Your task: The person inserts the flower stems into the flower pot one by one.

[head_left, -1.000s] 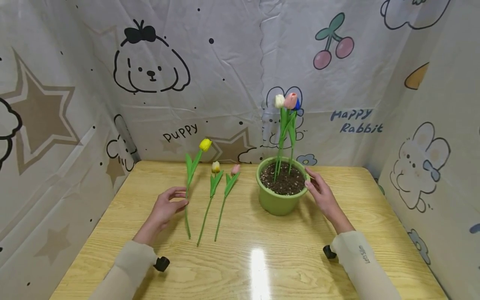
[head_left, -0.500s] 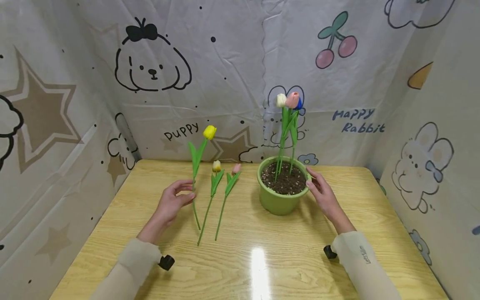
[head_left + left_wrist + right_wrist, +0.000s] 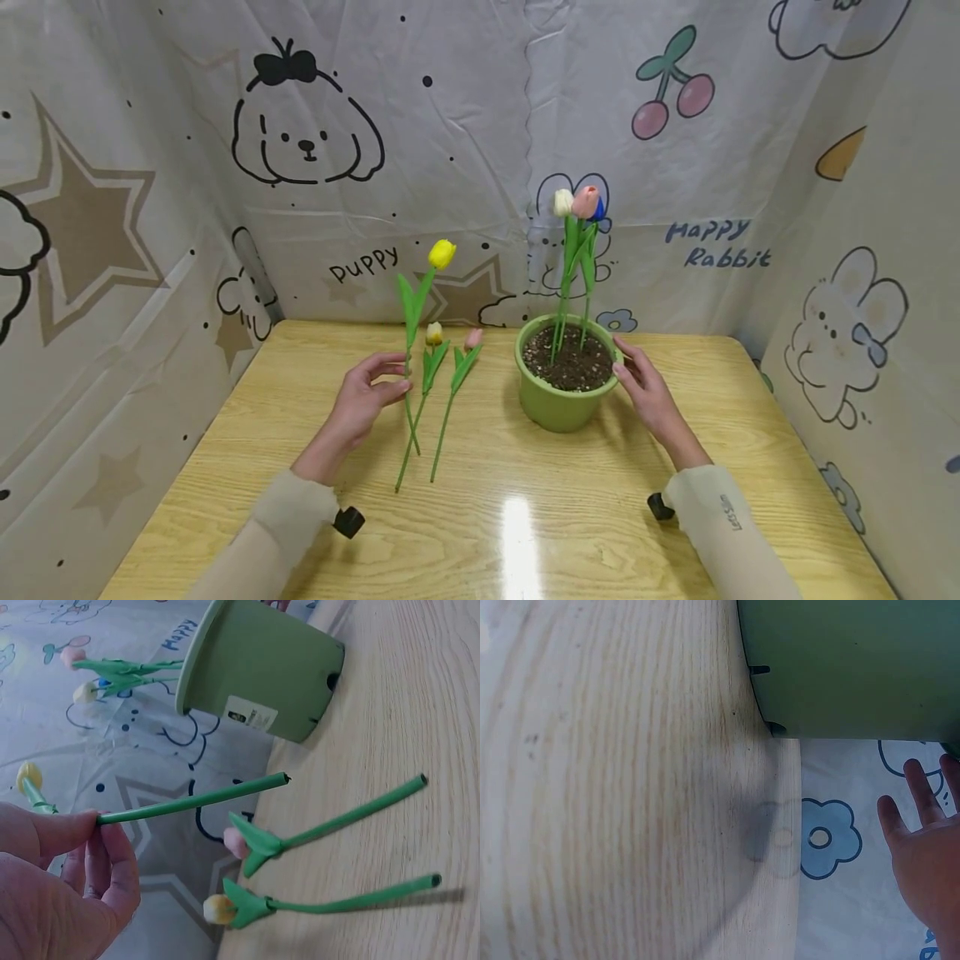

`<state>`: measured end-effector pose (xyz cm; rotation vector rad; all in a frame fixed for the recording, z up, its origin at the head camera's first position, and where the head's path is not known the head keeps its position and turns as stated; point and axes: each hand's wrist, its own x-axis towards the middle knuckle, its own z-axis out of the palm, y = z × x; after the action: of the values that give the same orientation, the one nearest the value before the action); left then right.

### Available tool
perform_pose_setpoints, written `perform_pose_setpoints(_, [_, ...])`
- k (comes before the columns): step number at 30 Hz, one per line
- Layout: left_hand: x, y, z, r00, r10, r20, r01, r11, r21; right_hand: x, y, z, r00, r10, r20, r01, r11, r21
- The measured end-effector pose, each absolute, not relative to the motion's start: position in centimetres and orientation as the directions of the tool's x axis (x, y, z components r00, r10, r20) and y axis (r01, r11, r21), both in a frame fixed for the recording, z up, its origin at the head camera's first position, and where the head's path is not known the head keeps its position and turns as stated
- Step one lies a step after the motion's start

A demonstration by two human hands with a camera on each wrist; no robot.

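Observation:
My left hand pinches the green stem of a yellow artificial tulip between thumb and fingers. In the left wrist view the tulip's stem is lifted off the table, its cut end pointing toward the pot. A yellow-and-white tulip and a pink tulip lie on the table beside this hand. My right hand rests against the right side of the green flowerpot, thumb and fingers at the rim and fairly straight. White, pink and blue tulips stand upright in its soil.
The wooden table has printed fabric hanging behind it and along both sides. A black wrist camera sits at the left cuff, another at the right cuff.
My left hand has raised the yellow tulip and carried it rightward, so its stem now crosses in front of the yellow-and-white tulip's stem. The right hand stays at the pot.

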<state>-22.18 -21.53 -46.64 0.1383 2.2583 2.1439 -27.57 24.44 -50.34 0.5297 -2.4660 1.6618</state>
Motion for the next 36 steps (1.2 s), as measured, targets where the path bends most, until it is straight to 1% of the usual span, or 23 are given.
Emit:
perform_pose_setpoints(12, [-22.3, -19.5, -45.9, -0.996, 0.078, 0.051, 0.051, 0.003, 0.999, -27.6, 24.4, -50.4, -0.932, -0.217, 0.289, -0.349, 0.333, -0.876])
perform_pose_setpoints(17, [-22.4, -18.6, -45.4, -0.995, 0.077, 0.061, 0.061, 0.005, 0.998, -27.6, 24.4, -50.5, -0.931, -0.216, 0.294, -0.353, 0.330, -0.875])
perform_pose_setpoints(23, [-22.6, -17.5, -44.8, -0.993, 0.079, 0.086, 0.086, -0.002, 0.996, -27.6, 24.4, -50.4, -0.930, -0.210, 0.300, -0.357, 0.335, -0.872])
perform_pose_setpoints(36, [-23.5, -14.6, -43.1, -0.982, 0.091, 0.167, 0.160, -0.088, 0.983, -27.8, 24.5, -50.6, -0.930, -0.209, 0.302, -0.358, 0.329, -0.874])
